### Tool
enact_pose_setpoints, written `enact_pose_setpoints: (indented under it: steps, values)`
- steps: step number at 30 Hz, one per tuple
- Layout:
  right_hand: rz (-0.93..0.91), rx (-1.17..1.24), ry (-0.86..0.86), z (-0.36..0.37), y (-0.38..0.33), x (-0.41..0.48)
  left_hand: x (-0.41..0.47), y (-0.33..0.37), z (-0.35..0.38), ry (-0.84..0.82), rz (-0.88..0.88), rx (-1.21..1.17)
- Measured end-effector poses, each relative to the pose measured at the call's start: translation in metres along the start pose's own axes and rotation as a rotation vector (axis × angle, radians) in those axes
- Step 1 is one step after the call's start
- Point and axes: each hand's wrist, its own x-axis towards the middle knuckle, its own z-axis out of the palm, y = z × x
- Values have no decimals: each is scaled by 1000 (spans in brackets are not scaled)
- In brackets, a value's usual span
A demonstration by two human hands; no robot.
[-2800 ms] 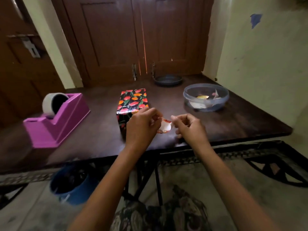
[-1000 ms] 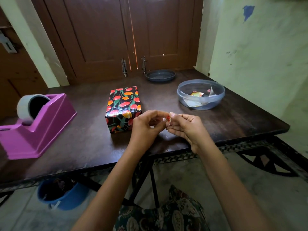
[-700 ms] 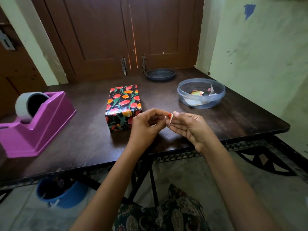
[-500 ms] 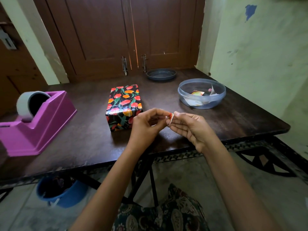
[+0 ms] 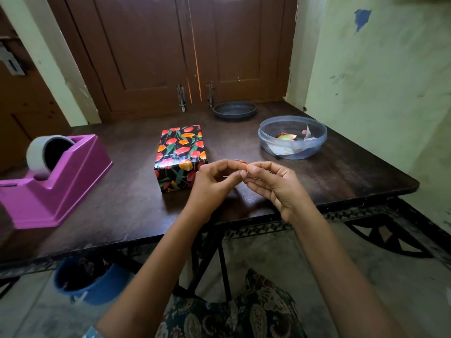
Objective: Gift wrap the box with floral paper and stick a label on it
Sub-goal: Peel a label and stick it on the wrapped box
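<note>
Box [image 5: 181, 152] is sitting near the middle of the bench [image 5: 122, 203], fully covered in black floral paper, no bare card showing, so wrapping is looking done. Label step is in hand now. Left hand [image 5: 214, 181] and right hand [image 5: 273, 184] are meeting fingertip to fingertip just in front of the box's right front corner, above the bench and not touching the box. Both are pinching a small label [image 5: 242, 162]; only a thin red edge is showing, the rest is hidden by the fingers. Probably peeling or separating the backing, but I cannot tell which layer either hand is holding.

Next move, as I judge it: getting the sticky face free without folding it on itself, one hand carrying it over the box top, then pressing it flat. The paper is looking glossy, so it is probably needing a firm rub-down.

Containers:
- Clear round tub [image 5: 322, 132], right of the box, lid off, holding a few loose paper pieces: a colourful one [image 5: 286, 137] and white scraps [image 5: 280, 150]. More labels or peeled backings, cannot tell.
- Dark shallow dish [image 5: 234, 117] at the back by the door, inside too dark to read.
- Blue bucket [image 5: 97, 286] on the floor under the bench, something dark inside, unclear what.
- Pink tape dispenser [image 5: 73, 176], far left, carrying a roll of tape [image 5: 46, 154].
</note>
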Motion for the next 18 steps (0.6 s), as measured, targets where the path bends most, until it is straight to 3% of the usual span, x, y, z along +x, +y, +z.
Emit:
enact_pose_setpoints:
  steps: [6, 18]
  values:
    - [-154, -53, 6, 0, 7, -4, 2, 11, 3, 52, -204, -163]
    - [-283, -119, 20, 5, 7, -5, 2, 23, 2, 116, -348, -380]
